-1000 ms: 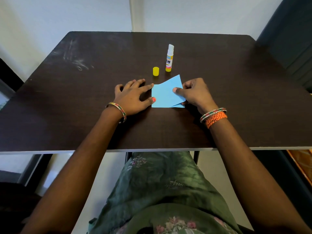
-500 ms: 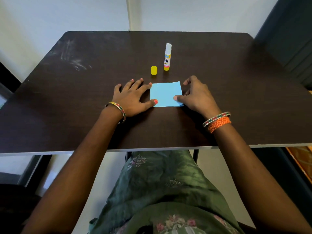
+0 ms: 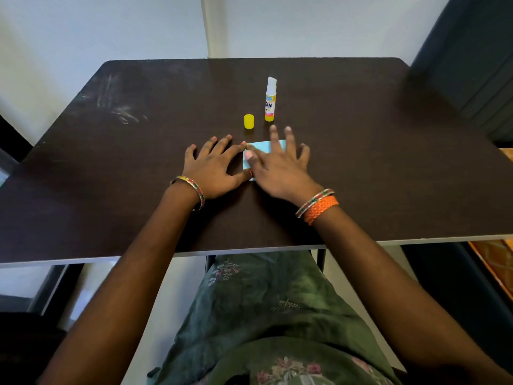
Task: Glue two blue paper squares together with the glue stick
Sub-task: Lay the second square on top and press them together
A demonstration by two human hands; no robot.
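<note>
blue paper (image 3: 259,147) flat | under right hand (image 3: 280,169) fingers, splayed | left hand (image 3: 215,169) splayed beside, gripping nothing

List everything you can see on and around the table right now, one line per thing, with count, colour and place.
blue paper: one visible patch (separate squares cannot be told apart), light blue, flat on the table, mostly under the right hand
glue stick: one, white and yellow, uncapped, upright behind the paper
cap: one, yellow, standing on the table left of the glue stick, apart from it
table: one, dark brown, pale scuff marks at far left
wall: white, behind the table
bangles: two, multicoloured, one on each wrist
wristband: one, orange, braided, right wrist
garment: green, embroidered, over the lap
left hand: flat, fingers spread, at the paper's left edge
right hand: flat, fingers spread, pressing on the paper
</note>
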